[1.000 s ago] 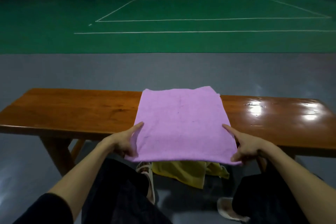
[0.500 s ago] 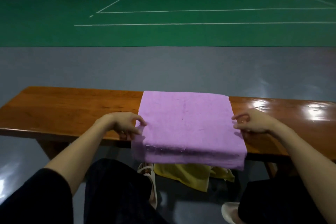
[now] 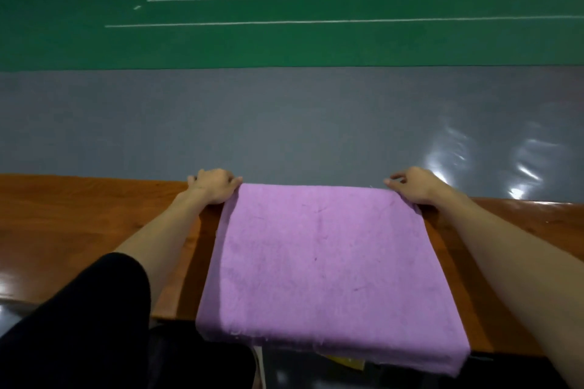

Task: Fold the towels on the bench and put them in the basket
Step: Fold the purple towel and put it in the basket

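Note:
A pink towel [image 3: 325,265], folded into a thick rectangle, lies across the brown wooden bench [image 3: 79,224], with its near edge hanging over the bench's front. My left hand [image 3: 215,185] grips the towel's far left corner at the bench's back edge. The far right corner is pinched by my right hand [image 3: 414,185], fingers curled on the cloth. A bit of yellow towel [image 3: 346,361] peeks out below the pink one's near edge. No basket is in view.
Grey floor [image 3: 284,123] lies beyond the bench, then a green court [image 3: 284,41] with white lines. My dark-clothed knee [image 3: 94,325] fills the lower left. Bare bench top stretches to the left and right of the towel.
Both hands moved from the towel's near corners, along its sides, to the far corners. The head leaned forward and down, so the bench fills more of the view.

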